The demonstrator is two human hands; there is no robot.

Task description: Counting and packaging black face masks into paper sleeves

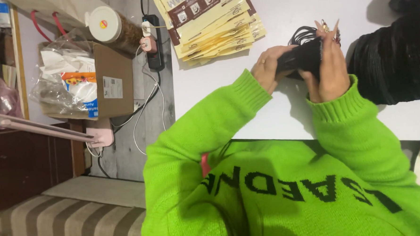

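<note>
Bright lime-green knitted sweater (288, 176) with black lettering; black bundle (304, 57) gripped over a white table (281, 16). Tan and brown packets (210, 19), plain brown cardboard box (114, 79), pink lamp (40, 127). Beige and grey stripes on the couch (68, 223).

Bare table (209, 99) between packets (210, 23), hands (307, 66)

A black bundle of thin cords (304, 57), loops fanning out at its far end, sits just above the white bench (271, 16).

Tan-brown packets (213, 21) fanned on table.
</note>
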